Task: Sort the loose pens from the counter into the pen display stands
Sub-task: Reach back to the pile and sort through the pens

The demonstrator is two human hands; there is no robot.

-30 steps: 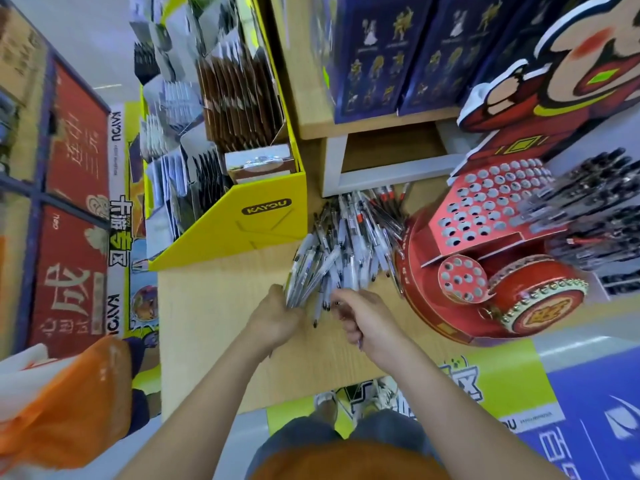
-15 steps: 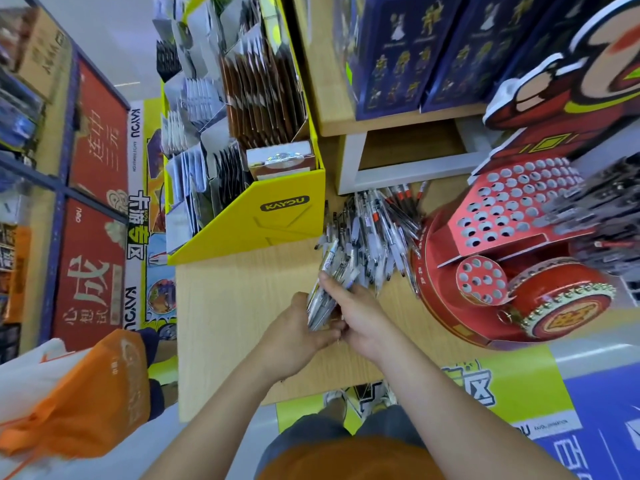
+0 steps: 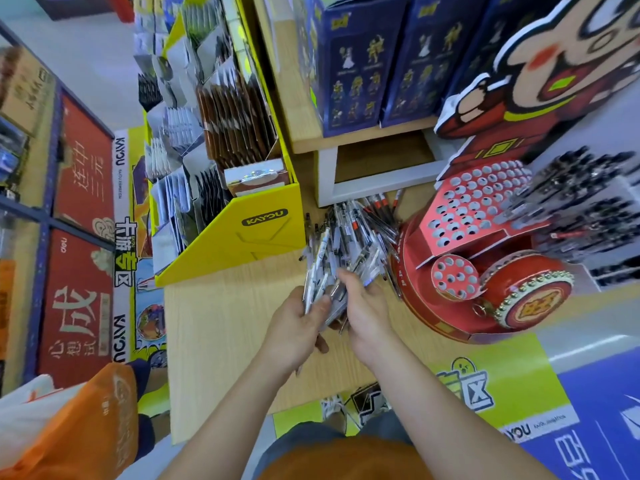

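A wooden tabletop [image 3: 221,341] is seen from above, and it is crowded at its far side. At the far left a yellow card box [image 3: 242,237] is placed, filled with upright packets. At the right a red display stand [image 3: 485,282] is set, with a sloped panel of round holes and a smaller round holed plate below it; most of these holes are seen without pens. Further right a rack of black pens [image 3: 581,209] is partly visible, though it is blurred. Behind, a shelf [image 3: 301,109] carries tall blue boxes [image 3: 356,64]. The pile of loose pens [image 3: 356,230] lies on the tabletop in the narrow gap between the yellow card box and the red display stand, reaching back to the white frame under the shelf, so the pile is closed in on both sides. An orange bag [image 3: 86,427] is seen at the lower left, beside the tabletop. Both forearms are stretched forward over the tabletop, and the hands meet at the near edge of the pile. A bundle of pens [image 3: 320,285] is gripped by the left hand [image 3: 294,327], with the thumb pressed on top and the pens fanning away from the person. The right hand [image 3: 367,317] is laid against the same bundle from the right, and its fingers [image 3: 344,278] are curled round the pens.
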